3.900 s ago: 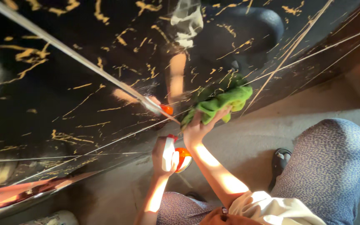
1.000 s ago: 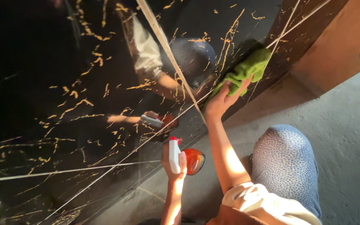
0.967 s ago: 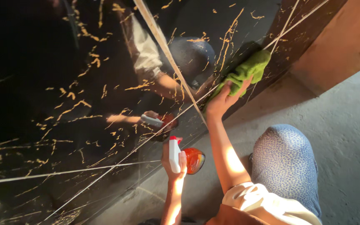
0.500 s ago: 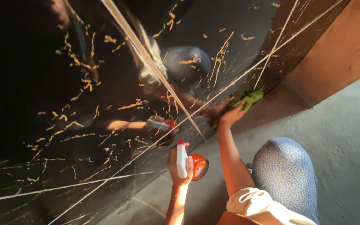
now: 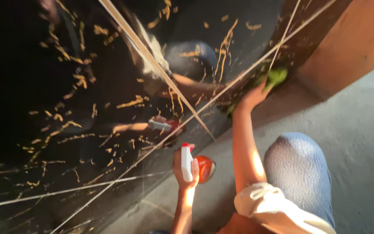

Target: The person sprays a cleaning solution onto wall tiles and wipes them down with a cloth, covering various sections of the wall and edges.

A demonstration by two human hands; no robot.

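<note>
Head view: right hand (image 5: 253, 96) outstretched, cloth-pressing.

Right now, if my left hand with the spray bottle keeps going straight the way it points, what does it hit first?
Most likely the glossy black gold-veined wall tiles just ahead of the left hand and spray bottle; nothing shows between, though depth is unclear.

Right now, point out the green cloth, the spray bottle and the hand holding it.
green cloth (image 5: 277, 77), head view, on its bunched top.
spray bottle (image 5: 204, 168), head view, on its orange body.
left hand (image 5: 186, 172), head view, on the fingers around the white trigger head.

Home interior: glossy black marble wall (image 5: 87, 86), concrete floor (image 5: 360, 130).
</note>
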